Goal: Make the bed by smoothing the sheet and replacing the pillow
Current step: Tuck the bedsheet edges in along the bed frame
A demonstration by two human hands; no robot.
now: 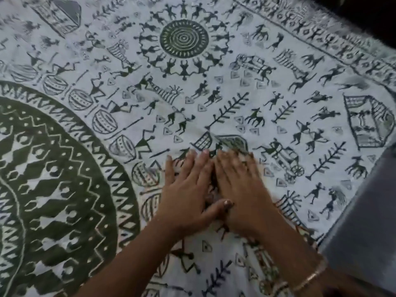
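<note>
Pressing flat on the sheet (235,99) with the left hand (186,189) and the right hand (242,189), palms down, fingers straight and held close together, nothing pinched or gripped. Set side by side, nearly touching along the forefingers, with the left thumb (222,204) lying against the inner edge of the right hand. Slightly blurred at the right fingertips (235,161). Reaching in from the lower edge on two bare forearms, with thin bangles (310,277) round the right wrist.

Under both palms, spread wide over the bed and filling nearly the whole view: white cloth printed in dark green with small stick figures, animals, drums, huts and branching plants. Just ahead of the fingertips, what looks like a slight crease through a printed hut. To the left of the hands, part of a big green disc (53,179) with zigzag bands. Farther up, near the top middle, a smaller round motif (184,38) ringed by dancing figures. Along the top right, a patterned border (321,35) at the cloth's edge, with darkness beyond. At the right, past that edge, a plain grey surface (364,211), unclear what.
</note>
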